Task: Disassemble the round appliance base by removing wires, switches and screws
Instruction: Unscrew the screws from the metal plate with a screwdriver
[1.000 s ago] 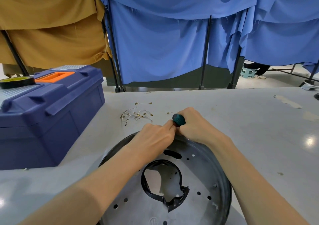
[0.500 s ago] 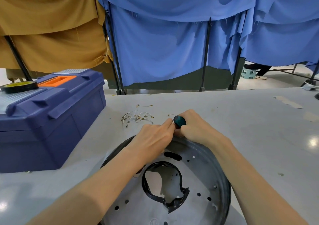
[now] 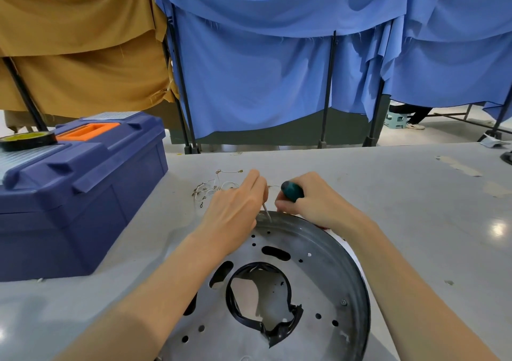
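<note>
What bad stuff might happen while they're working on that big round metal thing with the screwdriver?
1. The right hand grips a teal-handled screwdriver close beside the left hand; a slip might jab its fingers.
2. Both forearms cross the round metal base, whose rim and cut-outs may scratch.
3. The loose wires lie just past the hands and might get knocked about.

Bare left hand (image 3: pixel 234 212) and right hand (image 3: pixel 318 204), bare forearms (image 3: pixel 171 274), slim fingers (image 3: pixel 253 179).
</note>
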### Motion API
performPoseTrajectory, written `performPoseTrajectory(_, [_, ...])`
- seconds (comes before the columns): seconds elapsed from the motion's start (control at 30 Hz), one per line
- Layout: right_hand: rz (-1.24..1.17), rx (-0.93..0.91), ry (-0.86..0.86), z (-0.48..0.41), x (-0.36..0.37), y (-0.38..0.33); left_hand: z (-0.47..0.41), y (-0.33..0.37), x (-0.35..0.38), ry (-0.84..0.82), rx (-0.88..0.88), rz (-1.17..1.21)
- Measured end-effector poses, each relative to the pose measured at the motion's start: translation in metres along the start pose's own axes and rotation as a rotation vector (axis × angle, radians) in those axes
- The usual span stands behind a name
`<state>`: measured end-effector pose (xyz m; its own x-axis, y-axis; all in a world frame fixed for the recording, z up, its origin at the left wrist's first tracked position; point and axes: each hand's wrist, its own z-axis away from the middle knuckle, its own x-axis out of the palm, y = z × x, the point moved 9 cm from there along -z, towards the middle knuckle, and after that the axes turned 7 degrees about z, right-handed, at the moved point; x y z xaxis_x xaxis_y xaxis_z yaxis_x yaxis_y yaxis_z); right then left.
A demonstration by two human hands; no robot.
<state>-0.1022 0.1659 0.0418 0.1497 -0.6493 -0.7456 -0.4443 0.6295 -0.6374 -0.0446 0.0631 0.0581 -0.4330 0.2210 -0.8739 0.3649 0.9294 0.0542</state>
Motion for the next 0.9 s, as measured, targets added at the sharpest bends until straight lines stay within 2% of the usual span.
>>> performPoseTrajectory(0.2, [-0.084,-0.077,-0.005,0.006,-0.016,-0.011,0.001,-0.008,-0.013,0.196,-0.076,0.258])
performPoseTrajectory(0.43, [-0.035,-0.144,0.028,0.008,-0.015,-0.022,-0.001,-0.013,-0.011,0.275,-0.087,0.439])
performPoseTrajectory(0.57, [0.019,-0.167,0.035,0.007,-0.016,-0.026,-0.001,-0.011,-0.01,0.282,-0.08,0.475])
performPoseTrajectory(0.67, [0.042,-0.123,0.045,0.006,-0.021,-0.019,0.001,-0.01,-0.013,0.3,-0.077,0.412])
performPoseTrajectory(0.73, [0.03,-0.035,0.087,0.005,-0.033,-0.003,0.001,-0.011,-0.004,0.208,-0.093,0.349])
performPoseTrajectory(0.8, [0.082,0.081,0.113,0.005,-0.046,0.02,0.001,-0.015,0.016,0.007,-0.126,0.31])
performPoseTrajectory(0.9, [0.191,0.263,0.023,0.009,-0.049,0.057,0.004,-0.022,0.037,-0.183,-0.173,0.273])
